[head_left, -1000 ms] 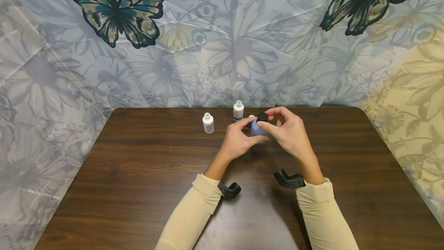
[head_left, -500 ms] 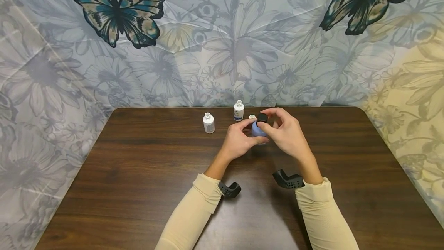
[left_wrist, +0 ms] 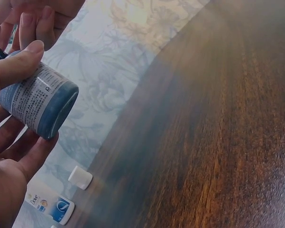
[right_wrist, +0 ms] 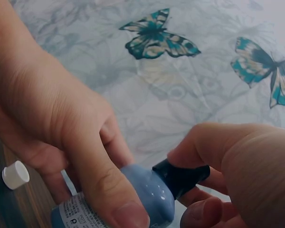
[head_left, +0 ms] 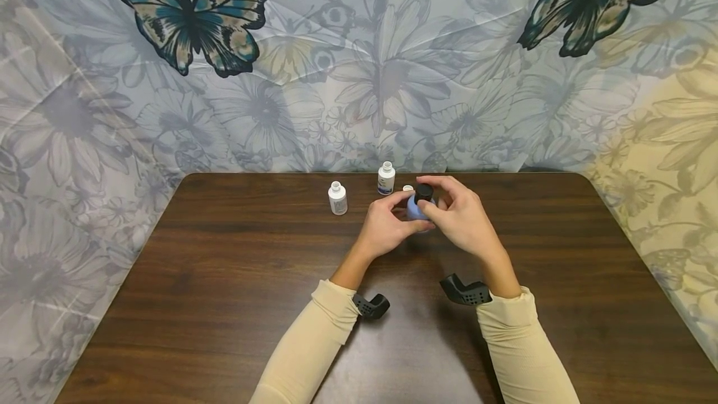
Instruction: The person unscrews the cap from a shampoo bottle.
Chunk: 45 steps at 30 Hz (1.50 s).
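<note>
My left hand grips a small blue bottle around its body, thumb on the printed white label. The bottle is held up over the far part of the table, tilted in the left wrist view. A black cap sits on its neck. Thumb and fingers of my right hand pinch that cap. Behind the left fingertips, a white cap rests on the table. To the left stand two white bottles without caps: one nearer, one with a blue-marked label farther back.
The dark wooden table ends at a far edge just behind the bottles. A butterfly-and-flower cloth hangs directly beyond it. Black camera mounts stick out inward from both wrists.
My right hand has turned slightly around the black cap, its fingers shifting left. The left hand and the blue bottle stay nearly still, and the white bottles have not moved.
</note>
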{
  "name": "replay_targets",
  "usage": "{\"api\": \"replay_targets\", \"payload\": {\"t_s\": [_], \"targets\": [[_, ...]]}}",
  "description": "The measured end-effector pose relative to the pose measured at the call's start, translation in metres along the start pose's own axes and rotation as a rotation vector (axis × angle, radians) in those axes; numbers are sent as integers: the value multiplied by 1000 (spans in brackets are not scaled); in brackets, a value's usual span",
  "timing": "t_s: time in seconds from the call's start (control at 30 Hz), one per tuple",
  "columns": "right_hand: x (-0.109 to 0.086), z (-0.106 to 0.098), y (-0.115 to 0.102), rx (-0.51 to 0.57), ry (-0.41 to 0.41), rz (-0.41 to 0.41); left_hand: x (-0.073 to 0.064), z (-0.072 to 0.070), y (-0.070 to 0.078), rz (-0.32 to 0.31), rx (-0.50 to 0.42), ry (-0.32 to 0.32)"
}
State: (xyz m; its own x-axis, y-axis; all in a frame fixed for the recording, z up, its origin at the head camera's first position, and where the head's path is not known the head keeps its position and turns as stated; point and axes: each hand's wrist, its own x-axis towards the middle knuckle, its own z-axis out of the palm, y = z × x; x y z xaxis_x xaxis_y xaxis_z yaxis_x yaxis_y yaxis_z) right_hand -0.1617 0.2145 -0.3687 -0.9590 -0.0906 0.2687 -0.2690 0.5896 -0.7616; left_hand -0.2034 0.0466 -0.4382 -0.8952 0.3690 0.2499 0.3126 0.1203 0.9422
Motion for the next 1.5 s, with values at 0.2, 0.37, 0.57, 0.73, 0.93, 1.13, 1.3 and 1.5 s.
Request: {"api": "replay_targets", "payload": {"t_s": [0.2,0.37,0.57,0.73,0.93,1.13,1.3,1.5], "targets": [[0,0,0,18,70,50,0,1,1,4,-3,16],[0,-1,0,-12,98,120,0,1,1,11,-6,13],[-2,-2,0,24,78,60,0,-2,5,7,-9,5],[-2,-1,1,27,28,6,0,-4,5,-3,4,3],[-3,-2,0,25,24,13,-2,-3,5,-6,5,12],[-4,0,1,27,81,93,-3,0,4,9,4,0],[-4,1,1,39,81,78,-3,1,4,2,37,-25],[-5,1,0,66,36,1,-4,1,5,3,41,-15]]}}
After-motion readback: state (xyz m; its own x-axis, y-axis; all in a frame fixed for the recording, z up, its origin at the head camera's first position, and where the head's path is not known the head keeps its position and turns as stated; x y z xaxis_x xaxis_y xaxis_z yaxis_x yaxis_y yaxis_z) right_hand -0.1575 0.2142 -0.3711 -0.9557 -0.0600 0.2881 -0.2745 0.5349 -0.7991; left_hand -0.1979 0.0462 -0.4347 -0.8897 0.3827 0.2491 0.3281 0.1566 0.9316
